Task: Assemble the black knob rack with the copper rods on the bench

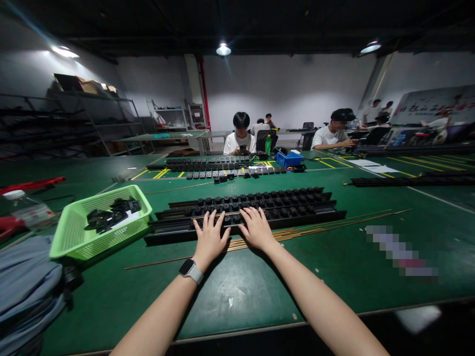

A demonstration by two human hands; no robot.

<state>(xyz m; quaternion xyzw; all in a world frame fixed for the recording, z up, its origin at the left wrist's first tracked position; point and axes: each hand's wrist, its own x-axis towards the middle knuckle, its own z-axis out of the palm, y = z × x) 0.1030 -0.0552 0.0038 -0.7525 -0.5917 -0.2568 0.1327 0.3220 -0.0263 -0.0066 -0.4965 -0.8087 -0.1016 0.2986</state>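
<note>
My left hand (210, 238), with a watch on its wrist, lies flat with fingers spread on the near edge of long black strips (297, 210) studded with black socket parts. My right hand (257, 228) rests beside it, fingers stretched onto the same strips. Both palms sit over a bundle of thin brass rods (334, 226) that runs along the green table (241, 291) in front of the strips. Neither hand holds anything that I can see.
A light green basket (79, 240) with black parts stands at my left, next to a plastic bottle (31, 211) and grey cloth (25, 287). More black strips (226, 170), a blue bin (289, 159) and a green bottle (267, 144) lie farther back, where several people sit.
</note>
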